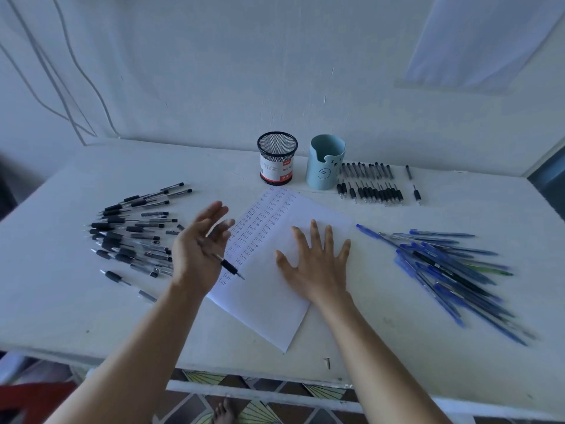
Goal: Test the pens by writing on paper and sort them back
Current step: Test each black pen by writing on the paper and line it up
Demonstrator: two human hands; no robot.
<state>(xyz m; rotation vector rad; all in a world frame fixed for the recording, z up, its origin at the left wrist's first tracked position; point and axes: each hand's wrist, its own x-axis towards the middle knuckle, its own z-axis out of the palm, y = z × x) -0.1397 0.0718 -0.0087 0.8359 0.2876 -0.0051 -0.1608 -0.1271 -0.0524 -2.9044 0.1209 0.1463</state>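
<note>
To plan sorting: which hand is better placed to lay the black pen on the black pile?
Left: the left hand has the black pen at it, black pile beside it; right hand lies flat on the paper.

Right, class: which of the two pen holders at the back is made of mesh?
The black holder on the left: wire netting, while the blue bear holder beside it is solid.

Seems a room in a home rather than an office: worn white-painted wooden surface point(91, 316) pushed against a bare white wall point(214, 71), loose white cables point(80, 68) hanging down it, pale cloth curtain point(489, 41) at upper right, patterned floor tiles point(269, 414) and a bare foot point(224, 413) below.
</note>
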